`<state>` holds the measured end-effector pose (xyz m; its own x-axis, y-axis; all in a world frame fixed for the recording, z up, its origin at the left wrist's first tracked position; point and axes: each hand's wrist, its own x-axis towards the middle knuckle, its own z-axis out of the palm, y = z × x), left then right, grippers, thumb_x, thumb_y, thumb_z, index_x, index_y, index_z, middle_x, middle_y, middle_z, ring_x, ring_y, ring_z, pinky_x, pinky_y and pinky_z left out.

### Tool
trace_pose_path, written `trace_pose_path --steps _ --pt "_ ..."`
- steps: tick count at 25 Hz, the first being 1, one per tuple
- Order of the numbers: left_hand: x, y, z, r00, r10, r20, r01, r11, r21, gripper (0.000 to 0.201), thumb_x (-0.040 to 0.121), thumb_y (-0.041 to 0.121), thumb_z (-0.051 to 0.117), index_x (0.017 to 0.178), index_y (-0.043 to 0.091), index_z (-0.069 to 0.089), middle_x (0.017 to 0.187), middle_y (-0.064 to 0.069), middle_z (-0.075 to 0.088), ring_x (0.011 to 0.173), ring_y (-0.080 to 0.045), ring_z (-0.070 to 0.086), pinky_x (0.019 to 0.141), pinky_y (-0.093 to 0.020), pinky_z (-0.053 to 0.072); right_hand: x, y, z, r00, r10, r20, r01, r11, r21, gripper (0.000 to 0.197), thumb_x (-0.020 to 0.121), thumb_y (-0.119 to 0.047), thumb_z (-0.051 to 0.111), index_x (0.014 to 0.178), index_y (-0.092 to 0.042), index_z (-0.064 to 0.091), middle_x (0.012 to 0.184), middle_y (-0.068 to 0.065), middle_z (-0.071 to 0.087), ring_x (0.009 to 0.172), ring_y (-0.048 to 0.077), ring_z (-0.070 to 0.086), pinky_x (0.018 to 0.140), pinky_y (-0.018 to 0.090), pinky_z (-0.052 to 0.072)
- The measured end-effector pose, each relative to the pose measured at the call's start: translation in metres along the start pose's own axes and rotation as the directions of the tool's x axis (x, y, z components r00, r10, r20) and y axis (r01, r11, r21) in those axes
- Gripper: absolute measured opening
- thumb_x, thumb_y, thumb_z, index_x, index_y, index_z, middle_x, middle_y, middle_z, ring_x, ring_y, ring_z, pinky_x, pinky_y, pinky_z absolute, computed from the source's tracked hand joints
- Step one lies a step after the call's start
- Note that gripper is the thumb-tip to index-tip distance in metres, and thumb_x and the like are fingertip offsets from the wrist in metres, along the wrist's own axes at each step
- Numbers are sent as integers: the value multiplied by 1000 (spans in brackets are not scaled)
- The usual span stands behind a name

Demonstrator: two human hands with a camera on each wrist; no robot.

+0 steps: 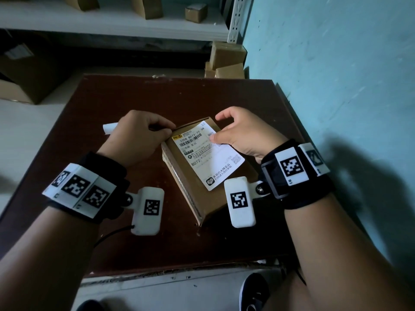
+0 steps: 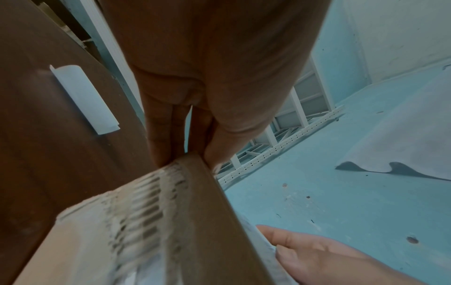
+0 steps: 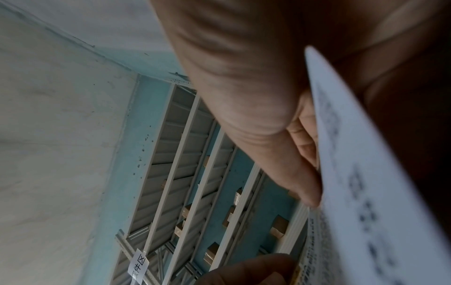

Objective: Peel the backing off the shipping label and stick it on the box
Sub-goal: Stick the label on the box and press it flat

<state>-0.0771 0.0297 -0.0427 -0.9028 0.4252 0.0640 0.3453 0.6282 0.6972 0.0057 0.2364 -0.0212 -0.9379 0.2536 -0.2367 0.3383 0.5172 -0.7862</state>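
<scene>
**Label held over the box top**

A brown table carries a cardboard box. The shipping label lies across its top, overhanging the right edge. The right hand pinches the label's right edge; the left hand pinches its far left corner at the box corner. The curled backing lies on the table beyond the left hand.

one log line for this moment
step: placing label on box | left hand: pinches label corner | right hand: holds label edge | backing: on table

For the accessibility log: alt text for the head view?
Two hands lay a white label on a cardboard box on a brown table: left hand pinches its far corner, right hand its right edge. Curled backing lies behind the left hand.
</scene>
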Motion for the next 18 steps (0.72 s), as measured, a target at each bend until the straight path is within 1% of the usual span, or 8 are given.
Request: trace_pose_path --steps 2,3,5,6,7,11,14,18 --pt "-1 1 0 1000 -5 1 5 1000 -7 14 91 25 66 101 28 75 83 13 70 69 -13 66 51 -13 43 -1 -2 0 1000 1 6 -1 1000 1 46 82 -18 77 122 -22 54 102 3 72 82 17 74 68 33 59" --pt "-1 2 0 1000 -9 1 9 1000 -14 13 91 26 66 99 28 76 80 13 69 65 -13 65 47 -11 42 -2 -2 -1 1000 -3 9 3 1000 0 38 83 -17 76 114 -24 55 99 2 73 80 16 74 65 30 57" --pt "-3 4 -1 1000 -10 -2 10 1000 -26 10 90 29 66 96 28 75 77 11 70 61 -12 63 45 -9 43 -4 -4 0 1000 -8 13 9 1000 -9 28 83 -16 76 98 -29 55 94 0 74 78 15 74 62 28 55" --pt "-3 5 -1 1000 -8 -1 8 1000 -30 9 90 31 67 94 29 75 78 11 70 61 -11 63 45 -8 42 -4 -4 0 1000 -10 10 10 1000 -14 28 83 -16 76 95 -30 55 93 0 75 78 15 74 63 29 56" --pt "-4 6 -1 1000 -7 1 7 1000 -30 8 88 33 69 93 29 75 79 10 71 63 -10 63 45 -8 42 -4 -4 1 1000 -11 5 12 1000 -19 28 82 -16 76 95 -30 55 94 0 74 79 15 74 65 30 58" --pt "-6 8 0 1000 -25 -9 25 1000 -19 17 82 36 75 97 28 74 85 16 68 69 3 60 54 -9 37 -1 -2 3 1000 -21 -7 21 999 -46 40 79 -19 77 114 -24 57 106 3 70 85 19 73 75 38 61" --pt "-5 6 0 1000 -23 -11 23 1000 -14 20 83 32 75 102 25 75 88 15 68 72 5 58 57 -11 38 0 -1 3 1000 -20 -13 20 998 -54 42 79 -20 78 115 -24 56 106 3 69 86 19 73 75 38 61" --pt "-3 4 1 1000 -21 -13 21 1000 -4 17 84 29 74 100 26 74 85 17 66 76 7 57 60 -9 37 1 -1 4 999 -24 -23 23 997 -71 43 77 -21 79 114 -24 57 108 4 69 88 19 72 78 40 61"
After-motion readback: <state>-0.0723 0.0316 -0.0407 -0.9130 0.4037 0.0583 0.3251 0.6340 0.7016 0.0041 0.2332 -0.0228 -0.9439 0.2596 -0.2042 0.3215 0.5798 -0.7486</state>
